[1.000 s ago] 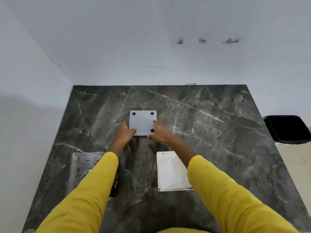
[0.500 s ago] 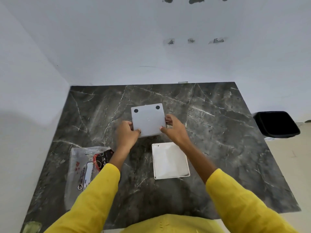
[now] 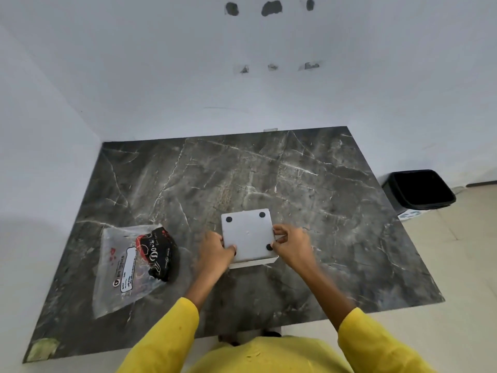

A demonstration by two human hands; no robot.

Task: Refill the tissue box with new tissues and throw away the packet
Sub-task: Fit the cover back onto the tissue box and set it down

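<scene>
The left hand [image 3: 215,251] is covering the near left corner of the grey box [image 3: 247,234], so one of its black feet is hidden. A white tray [image 3: 254,262] is showing only as a thin edge under the box; whether they are touching is unclear. Left fingers are curling over the box's left edge, thumb on top. The right hand [image 3: 291,244] is pinching the right edge. What is inside the box cannot be seen. The packet [image 3: 131,265] is lying on the table [image 3: 336,211], left of the hands, with something black bunched inside. A black bin [image 3: 419,191] is sitting on the floor to the right.
</scene>
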